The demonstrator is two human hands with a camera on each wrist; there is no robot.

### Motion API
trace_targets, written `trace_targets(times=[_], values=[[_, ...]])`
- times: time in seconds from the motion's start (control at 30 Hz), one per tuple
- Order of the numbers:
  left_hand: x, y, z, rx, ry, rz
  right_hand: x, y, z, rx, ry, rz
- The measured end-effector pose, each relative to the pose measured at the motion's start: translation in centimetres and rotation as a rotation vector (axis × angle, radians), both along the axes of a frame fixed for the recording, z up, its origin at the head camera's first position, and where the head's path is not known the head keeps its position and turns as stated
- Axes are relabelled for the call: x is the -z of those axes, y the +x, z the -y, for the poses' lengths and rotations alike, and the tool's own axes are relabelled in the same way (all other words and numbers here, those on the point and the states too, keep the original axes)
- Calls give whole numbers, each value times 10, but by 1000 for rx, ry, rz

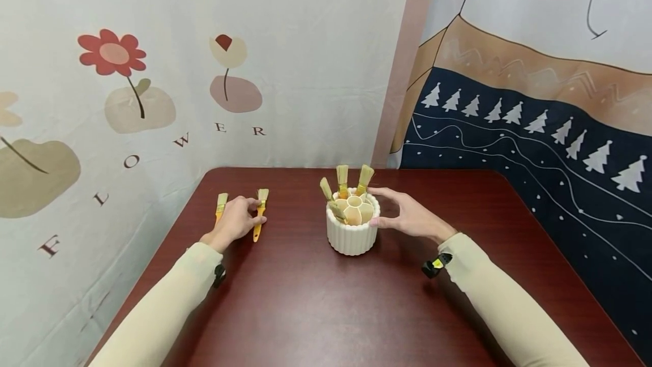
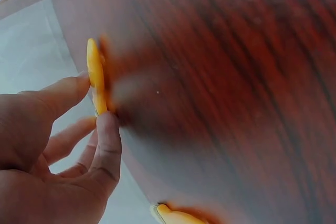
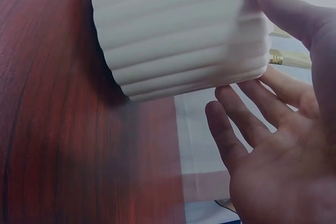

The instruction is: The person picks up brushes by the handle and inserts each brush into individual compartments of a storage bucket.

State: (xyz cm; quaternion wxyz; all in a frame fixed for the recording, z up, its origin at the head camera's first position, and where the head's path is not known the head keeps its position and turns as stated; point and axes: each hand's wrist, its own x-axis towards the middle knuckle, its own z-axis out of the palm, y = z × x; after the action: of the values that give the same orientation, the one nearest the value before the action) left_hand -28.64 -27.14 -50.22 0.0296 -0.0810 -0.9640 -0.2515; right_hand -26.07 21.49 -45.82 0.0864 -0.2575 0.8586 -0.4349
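My left hand (image 1: 235, 221) pinches a paintbrush (image 1: 260, 215) with a yellow handle and pale bristles on the left of the table. In the left wrist view thumb and fingertips sit on either side of its yellow handle (image 2: 95, 74). A second paintbrush (image 1: 221, 201) lies just left of that hand, partly hidden behind it. My right hand (image 1: 414, 217) holds a white ribbed brush holder (image 1: 352, 240) by its right side, thumb on the near side and fingers on the far side. Several paintbrushes (image 1: 365, 178) stand bristles up in the holder's petal-shaped compartments.
The dark red wooden table (image 1: 316, 310) has rounded back corners. Behind it hangs a pale cloth (image 1: 316, 61) printed with flowers and letters. To the right is a dark blue cloth (image 1: 479, 152) with white trees.
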Motion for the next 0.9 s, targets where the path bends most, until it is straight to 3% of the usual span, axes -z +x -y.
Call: trace_targets(times=[0.07, 0.17, 0.3, 0.43, 0.67, 0.7, 0.9], values=[[11, -10, 7, 30, 10, -24, 1, 1, 1, 2, -9, -3], [10, -13, 9, 54, 20, -27, 2, 3, 2, 20, -18, -8], [-16, 6, -4, 48, 16, 28, 3, 7, 3, 48, -15, -44], [-21, 10, -7, 37, 8, 44, 3, 11, 5, 80, -7, -75], [-19, 5, 0, 52, 65, 40, 3, 20, 13, 142, -46, -65], [-11, -1, 8, 84, 96, 17, 3, 21, 15, 148, -53, -70], [-9, -5, 10, 85, 126, 20, 0, 30, 24, 204, -52, -84]])
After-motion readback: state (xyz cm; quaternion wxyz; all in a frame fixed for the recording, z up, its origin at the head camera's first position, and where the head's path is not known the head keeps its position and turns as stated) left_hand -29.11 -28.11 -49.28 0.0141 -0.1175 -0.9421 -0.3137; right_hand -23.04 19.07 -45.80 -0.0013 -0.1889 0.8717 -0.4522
